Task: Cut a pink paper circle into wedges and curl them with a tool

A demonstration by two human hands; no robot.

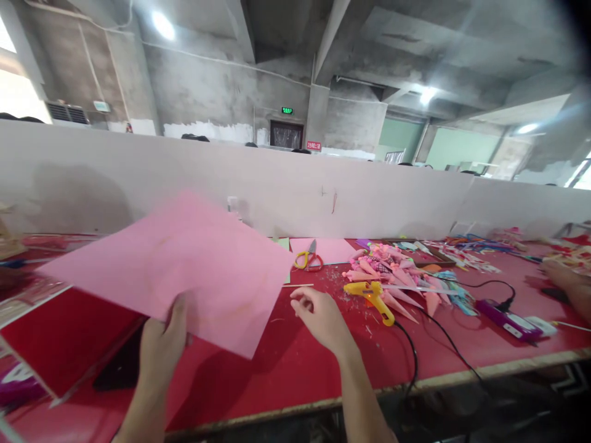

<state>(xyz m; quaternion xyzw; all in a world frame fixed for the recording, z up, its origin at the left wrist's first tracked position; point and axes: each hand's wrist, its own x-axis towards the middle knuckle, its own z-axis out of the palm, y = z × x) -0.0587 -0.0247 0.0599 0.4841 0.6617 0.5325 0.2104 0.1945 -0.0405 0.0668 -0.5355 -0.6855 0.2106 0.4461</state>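
A large pink sheet of paper point(217, 264) is raised above the table in my left hand point(166, 332), thumb on the near face and fingers mostly hidden behind it. My right hand point(318, 314) hovers right of the sheet, its fingers loosely curled and slightly apart with nothing visible in them. Just beyond it lies a thin stick point(300, 285). Scissors with yellow and red handles point(315, 262) rest further back, partly on another pink sheet point(339, 249). To the right of that hand, a yellow hot glue gun point(373, 296) lies by a pile of pink paper cones point(397, 271).
A dark red board point(69, 338) and a black flat object point(122, 363) lie at left. At right are a purple power strip point(508, 321), black cables and another person's hand point(561, 277). A white partition point(286, 184) borders the red table point(277, 381) behind.
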